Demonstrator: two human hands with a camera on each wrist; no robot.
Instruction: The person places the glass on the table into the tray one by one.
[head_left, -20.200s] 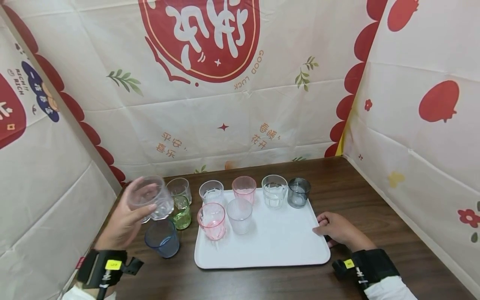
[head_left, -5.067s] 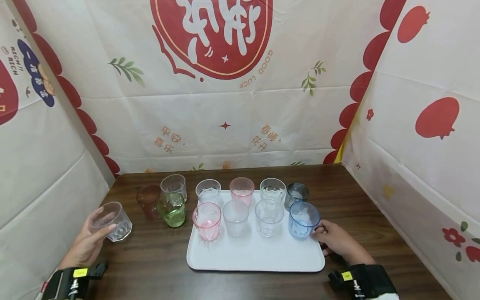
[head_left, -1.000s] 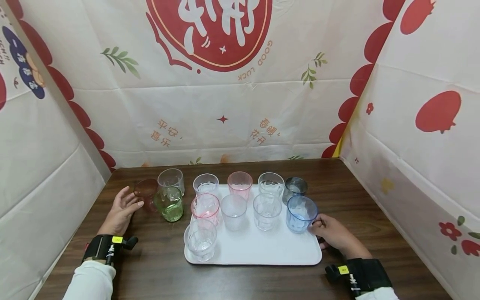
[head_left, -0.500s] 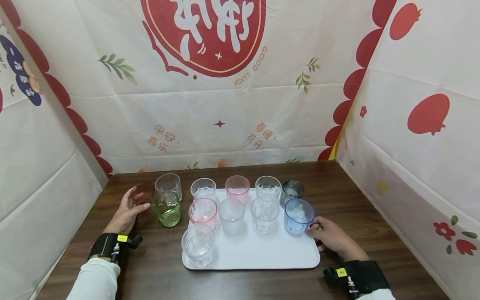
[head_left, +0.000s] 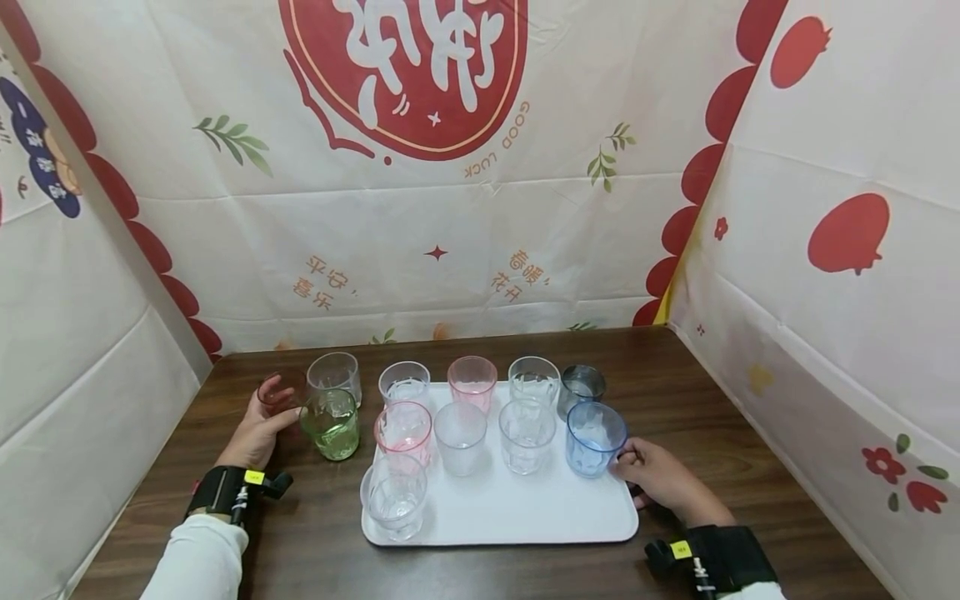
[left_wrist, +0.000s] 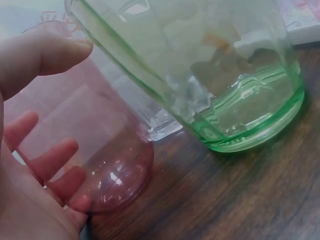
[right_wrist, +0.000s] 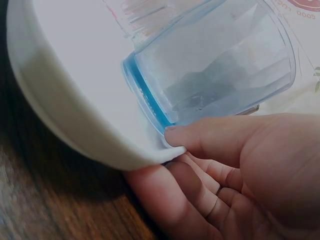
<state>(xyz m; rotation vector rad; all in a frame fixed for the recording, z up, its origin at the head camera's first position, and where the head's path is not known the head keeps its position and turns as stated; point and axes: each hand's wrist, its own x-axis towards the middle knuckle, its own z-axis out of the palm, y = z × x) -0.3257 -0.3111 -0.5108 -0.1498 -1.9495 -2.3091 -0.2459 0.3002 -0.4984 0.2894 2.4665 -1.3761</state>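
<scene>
My left hand point(head_left: 251, 433) curls round a reddish-brown glass point(left_wrist: 117, 172) at the left of the table, its fingers showing through the tinted wall in the left wrist view. The thumb lies along the near side, close to a green glass point(head_left: 335, 429). At the tray's right edge, my right hand point(head_left: 663, 473) pinches the rim of a white tray point(head_left: 525, 521), thumb on top and fingers underneath. Its thumb tip is right at the base of a blue glass point(head_left: 595, 442), which stands upright on the tray.
Behind the green glass stands a clear glass point(head_left: 334, 375). The tray bears two rows of glasses, clear, pink and smoky grey point(head_left: 581, 390), plus a clear glass point(head_left: 397, 500) at its front left corner. Printed cloth walls point(head_left: 465, 217) enclose the wooden table point(head_left: 315, 533).
My left hand has set a clear glass on the tray's front left corner, then reached to the reddish-brown glass and closed round it. Earlier, the blue glass went onto the tray. My right hand stays at the rim.
</scene>
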